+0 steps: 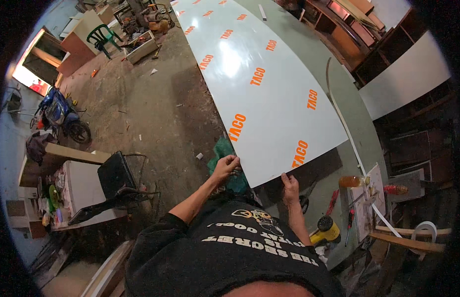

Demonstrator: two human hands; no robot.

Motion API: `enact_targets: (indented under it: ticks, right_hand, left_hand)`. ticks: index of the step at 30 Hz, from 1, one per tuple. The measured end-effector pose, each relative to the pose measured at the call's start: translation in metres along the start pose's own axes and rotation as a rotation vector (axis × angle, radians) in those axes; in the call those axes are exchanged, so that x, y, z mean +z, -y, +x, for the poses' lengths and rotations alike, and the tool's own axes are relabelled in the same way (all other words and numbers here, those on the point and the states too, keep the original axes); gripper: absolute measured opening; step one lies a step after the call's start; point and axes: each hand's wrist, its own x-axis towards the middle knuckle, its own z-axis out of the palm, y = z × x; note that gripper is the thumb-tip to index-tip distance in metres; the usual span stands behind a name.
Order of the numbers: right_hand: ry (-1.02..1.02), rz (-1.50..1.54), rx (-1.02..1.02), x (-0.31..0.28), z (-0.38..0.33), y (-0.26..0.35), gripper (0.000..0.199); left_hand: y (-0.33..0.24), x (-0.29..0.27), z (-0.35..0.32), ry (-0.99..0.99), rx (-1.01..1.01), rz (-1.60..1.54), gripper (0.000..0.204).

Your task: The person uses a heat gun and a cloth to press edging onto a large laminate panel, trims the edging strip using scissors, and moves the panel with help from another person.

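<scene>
A long, glossy white sheet [269, 114] with repeated orange printing lies on a grey-green worktable [361, 123], its near end toward me. At that near edge my right hand [290, 189] is closed on the sheet, thumb on top and the other fingers mostly hidden. My left hand [226, 168] is at the sheet's left edge near the corner, fingers curled and pressed together. Whether those fingers pinch the edge or something thin is too small to tell. Below my left hand bunches some green netting or plastic [221, 151].
On the table's right are a yellow tool with a black round end [329, 228], a screwdriver [349, 223], an amber bottle [349, 181] and a long thin strip [346, 123]. A black chair [116, 173], a blue motorbike [64, 116] and a green chair [104, 38] stand left.
</scene>
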Motion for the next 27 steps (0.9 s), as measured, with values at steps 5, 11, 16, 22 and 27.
enact_targets:
  ticks: [5, 11, 16, 22, 27]
  right_hand:
    - [0.022, 0.066, 0.054, -0.009, 0.0, -0.003, 0.034]
    - [-0.047, 0.263, 0.017, -0.001, 0.018, -0.059, 0.035]
    - [-0.017, 0.047, 0.007, -0.016, 0.009, -0.039, 0.032]
    - [0.057, -0.108, -0.071, 0.015, -0.002, 0.003, 0.032]
    - [-0.003, -0.281, -0.055, -0.02, 0.013, -0.022, 0.038]
  left_hand:
    - [-0.023, -0.009, 0.006, 0.124, 0.066, 0.271, 0.038]
    - [-0.026, -0.047, 0.068, -0.042, 0.101, -0.403, 0.041]
    - [-0.047, 0.02, 0.057, -0.175, 0.083, -0.331, 0.044]
    - [0.054, -0.038, 0.051, -0.156, 0.078, 0.167, 0.045]
    - [0.007, -0.006, 0.022, 0.036, 0.136, 0.128, 0.04]
